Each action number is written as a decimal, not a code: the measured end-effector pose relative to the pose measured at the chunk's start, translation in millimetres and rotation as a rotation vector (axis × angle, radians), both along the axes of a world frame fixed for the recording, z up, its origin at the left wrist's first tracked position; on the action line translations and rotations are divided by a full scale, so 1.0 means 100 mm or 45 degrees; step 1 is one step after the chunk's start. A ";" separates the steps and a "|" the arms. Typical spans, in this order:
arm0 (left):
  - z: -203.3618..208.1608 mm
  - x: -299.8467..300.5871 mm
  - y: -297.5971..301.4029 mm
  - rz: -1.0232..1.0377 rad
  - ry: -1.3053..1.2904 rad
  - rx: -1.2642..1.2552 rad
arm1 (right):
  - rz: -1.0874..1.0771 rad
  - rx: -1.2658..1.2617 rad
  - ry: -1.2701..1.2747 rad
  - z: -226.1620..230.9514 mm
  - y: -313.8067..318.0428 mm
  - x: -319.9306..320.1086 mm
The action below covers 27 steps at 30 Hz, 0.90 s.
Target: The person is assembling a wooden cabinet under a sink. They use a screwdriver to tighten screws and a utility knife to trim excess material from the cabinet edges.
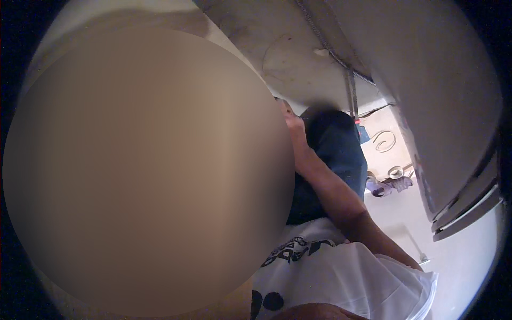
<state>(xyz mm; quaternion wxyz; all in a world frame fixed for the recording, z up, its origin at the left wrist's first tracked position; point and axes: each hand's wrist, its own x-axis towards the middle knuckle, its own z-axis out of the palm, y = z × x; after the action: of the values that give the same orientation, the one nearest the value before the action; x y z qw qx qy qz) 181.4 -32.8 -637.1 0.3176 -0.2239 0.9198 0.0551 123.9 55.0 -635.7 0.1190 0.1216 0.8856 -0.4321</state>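
Right hand: your right hand (290, 121) lies at the end of the bare forearm that comes in from the lower right. It sits at the top edge of the dark blue trouser leg (336, 152).
Grip state: you cannot tell whether it is clenched or released. The fingers run under a big blurred patch that blanks the left half of the view.
Left hand: not in view.
Thing nearest the hand: the trouser leg, touching or just beside the hand, between the blurred patch and the pale floor (405, 224).
How it should handle: likely soft, light and limp woven cloth, not slippery and not fragile. It will probably fold and drag rather than lift as one piece.
Where to take hold: judging by the lay, pinch a fold along the upper edge by your hand. The flat middle gives nothing to grip.
Shirt: white T-shirt (341, 272) with black print, below the trouser leg and under the forearm.
Overhead: a grey flexible metal hose (349, 80) runs down a stained pale wall (288, 53).
Floor clutter: a wire coil (385, 141) and a small tape roll (396, 172), well apart from the hand.
Right side: a curved grey panel (453, 106).
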 end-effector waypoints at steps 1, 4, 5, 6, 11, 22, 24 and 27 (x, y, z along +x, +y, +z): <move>0.00 0.00 0.00 0.002 -0.004 -0.001 | 0.047 0.043 -0.006 -0.02 0.00 0.00; 0.00 0.00 0.01 0.001 -0.016 -0.001 | 0.009 -0.037 0.055 -0.04 0.00 0.04; 0.00 -0.01 0.00 0.002 -0.020 0.001 | -0.001 -0.026 0.055 -0.03 -0.02 0.03; 0.00 -0.01 0.00 0.005 -0.021 0.001 | -0.005 -0.010 0.052 -0.01 -0.03 0.02; 0.01 -0.02 0.01 0.012 -0.037 -0.008 | -0.029 -0.025 0.075 -0.06 -0.03 -0.09; -0.02 0.00 -0.02 -0.023 -0.022 -0.036 | -0.027 -0.031 0.041 -0.07 -0.02 -0.09; 0.04 -0.01 -0.02 0.047 -0.133 -0.013 | 0.021 0.011 0.019 -0.10 -0.05 -0.03; 0.08 -0.10 -0.02 0.080 -0.180 0.063 | 0.064 0.043 -0.001 -0.18 -0.05 -0.05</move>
<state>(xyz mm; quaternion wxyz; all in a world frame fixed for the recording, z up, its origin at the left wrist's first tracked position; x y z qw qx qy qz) 171.7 -34.8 -628.7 0.3854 -0.2480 0.8859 0.0717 119.0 50.4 -653.4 0.1280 0.1016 0.8956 -0.4138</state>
